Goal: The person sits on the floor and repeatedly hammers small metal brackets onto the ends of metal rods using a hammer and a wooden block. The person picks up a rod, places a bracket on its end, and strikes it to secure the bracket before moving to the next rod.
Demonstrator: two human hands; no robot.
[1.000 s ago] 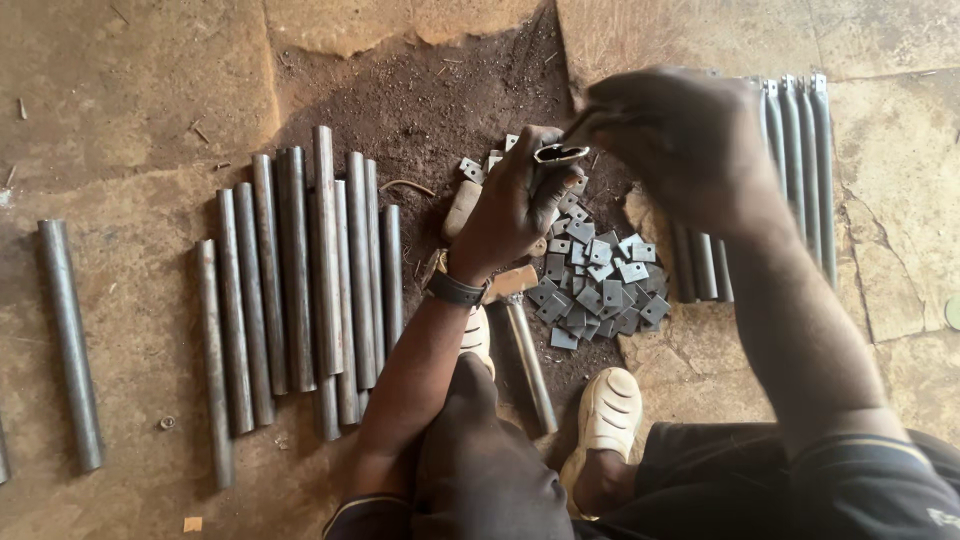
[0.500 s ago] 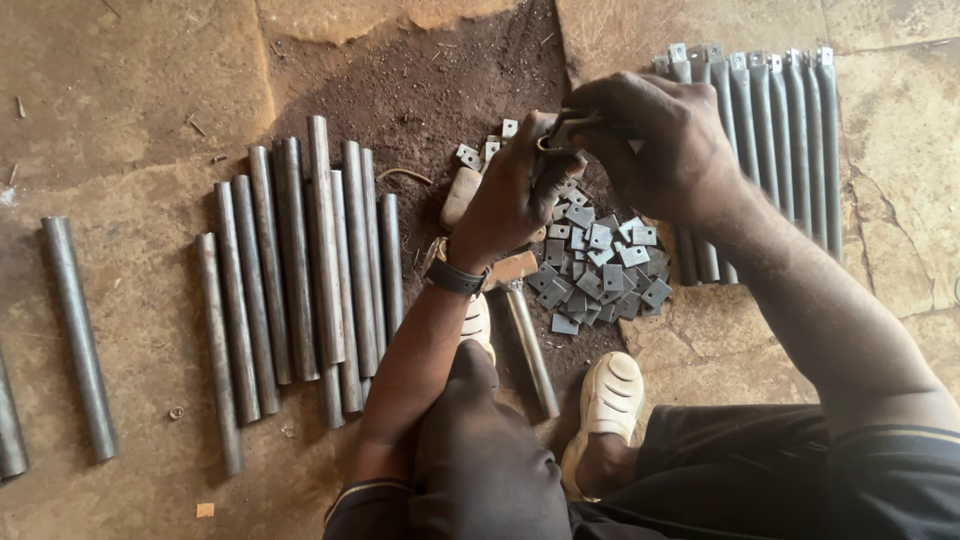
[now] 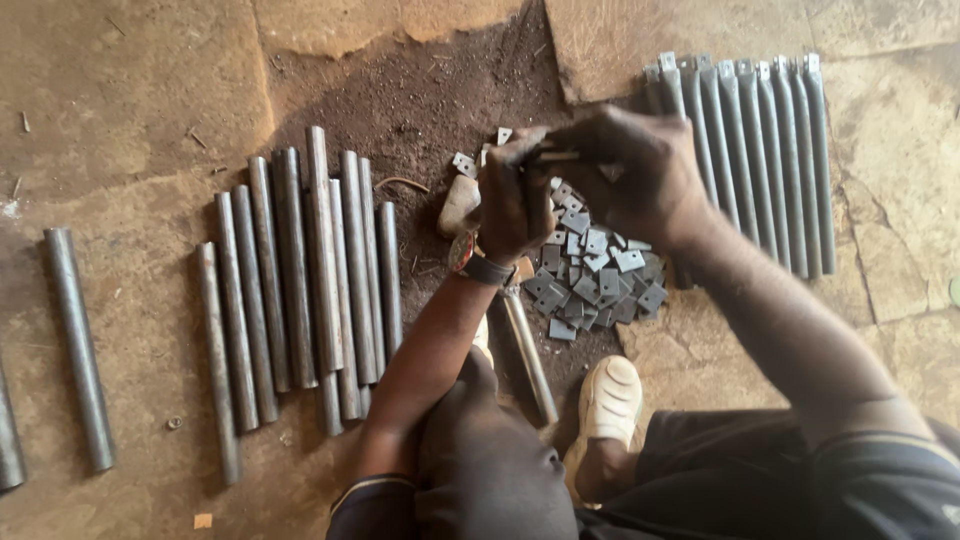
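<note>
My left hand grips the upper end of a grey metal pipe that slants down between my legs towards my white shoe. My right hand is closed over the same pipe end, fingers pinched on a small flat metal piece there; the piece is mostly hidden. Just below both hands lies a pile of small square metal plates on the dark ground. A dark band sits on my left wrist.
A row of several loose grey pipes lies to the left, with a single pipe further left. At the upper right is a row of pipes with flat plates on their ends. The floor is cracked stone slabs.
The view has shifted, so hands and pipes sit lower in frame and more of the capped pipes shows. Both hands stay closed together at the pipe end.
</note>
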